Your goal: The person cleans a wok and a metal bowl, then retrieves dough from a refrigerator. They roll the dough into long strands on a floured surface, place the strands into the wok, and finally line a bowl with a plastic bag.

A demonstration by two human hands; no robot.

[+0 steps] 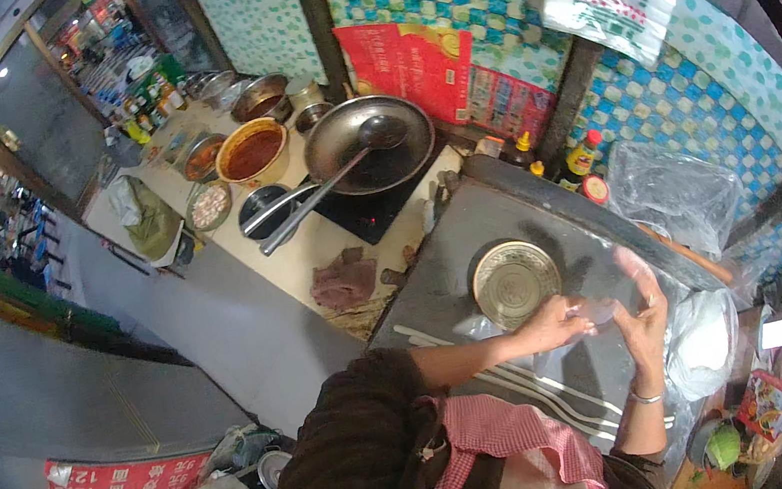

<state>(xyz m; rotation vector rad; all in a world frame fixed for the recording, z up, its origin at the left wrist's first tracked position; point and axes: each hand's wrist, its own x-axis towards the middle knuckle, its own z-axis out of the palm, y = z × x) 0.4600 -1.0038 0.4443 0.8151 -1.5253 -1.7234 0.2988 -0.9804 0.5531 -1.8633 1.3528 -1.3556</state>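
My left hand point(557, 324) pinches a thin clear plastic bag point(599, 311) above the grey worktop. Facing it, my right hand point(643, 320) has its thumb at the film and its forefinger pointing up; shine on the fingers makes the film's edge hard to follow. Just beyond my left hand stands a round, shallow metal-looking bowl point(516, 284) with nothing in it. Several long pale sticks point(544, 386) lie under my forearms.
At the far left, a wok point(335, 141) with a ladle point(323, 194) rests on a black induction cooker point(374, 209). A pot of red sauce point(253, 154) stands beside it. Sauce bottles point(581, 160) line the back ledge. White plastic bags point(704, 339) lie right of my right hand.
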